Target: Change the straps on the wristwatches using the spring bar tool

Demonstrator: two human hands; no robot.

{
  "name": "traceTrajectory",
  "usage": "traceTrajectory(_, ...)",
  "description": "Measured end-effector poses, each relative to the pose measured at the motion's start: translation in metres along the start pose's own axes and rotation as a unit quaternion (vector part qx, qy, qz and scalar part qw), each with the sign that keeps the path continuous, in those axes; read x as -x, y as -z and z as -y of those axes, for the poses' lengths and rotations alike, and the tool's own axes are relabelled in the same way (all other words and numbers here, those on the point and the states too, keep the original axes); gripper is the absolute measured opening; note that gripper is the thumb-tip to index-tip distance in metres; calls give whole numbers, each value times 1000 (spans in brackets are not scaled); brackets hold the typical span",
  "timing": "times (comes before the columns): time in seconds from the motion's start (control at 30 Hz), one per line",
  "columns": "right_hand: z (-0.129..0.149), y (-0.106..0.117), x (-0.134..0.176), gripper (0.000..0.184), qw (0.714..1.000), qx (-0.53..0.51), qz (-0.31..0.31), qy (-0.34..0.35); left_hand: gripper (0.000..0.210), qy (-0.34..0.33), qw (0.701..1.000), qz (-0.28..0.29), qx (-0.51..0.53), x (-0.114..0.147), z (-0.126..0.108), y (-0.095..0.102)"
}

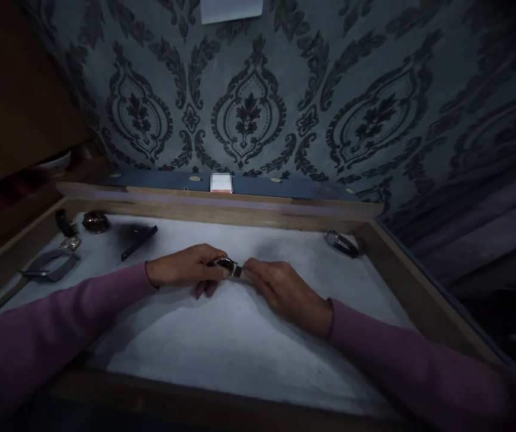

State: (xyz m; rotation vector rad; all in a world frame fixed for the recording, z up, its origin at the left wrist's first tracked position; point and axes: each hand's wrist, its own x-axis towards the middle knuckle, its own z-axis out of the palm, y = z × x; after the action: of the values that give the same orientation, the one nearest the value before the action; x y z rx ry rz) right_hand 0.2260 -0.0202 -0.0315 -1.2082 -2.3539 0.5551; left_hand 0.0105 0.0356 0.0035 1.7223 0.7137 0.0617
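Note:
A wristwatch [225, 264] with a dark face and a shiny rim is held above the white surface. My left hand [195, 265] is closed around its case, thumb across the near side and fingers behind. A short dark strap [237, 272] sticks out from the case to the right. My right hand [280, 288] has its fingers pressed together at the end of this strap. The exact grip of its fingertips is partly hidden.
The white-bottomed tray has a raised wooden rim [240, 214]. Inside lie a watch [341, 243] at right, a dark flat bar [139, 243], a round bronze-coloured watch [95, 222], a black-strapped watch [65, 225] and a grey frame-like piece [51, 265] at left. Patterned wallpaper [190, 117] rises behind.

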Motion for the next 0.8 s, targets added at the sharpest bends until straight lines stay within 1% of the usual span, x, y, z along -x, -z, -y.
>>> traceTrajectory(0.2, 2, 1, 1, 22, 999, 34, 9, 14, 25, 0, 997, 22, 79, -1, 3, 0)
traceTrajectory(0.37, 4, 3, 2, 22, 998, 45, 12, 33, 25, -11, 992, 44, 122, -2, 5, 0)
traceTrajectory(0.6, 4, 1, 2, 23, 998, 52, 19, 37, 17, 0, 990, 38, 135, -1, 3, -4)
traceTrajectory(0.8, 7, 2, 2, 24, 998, 54, 18, 41, 19, -1, 993, 18, 119, -1, 2, -8)
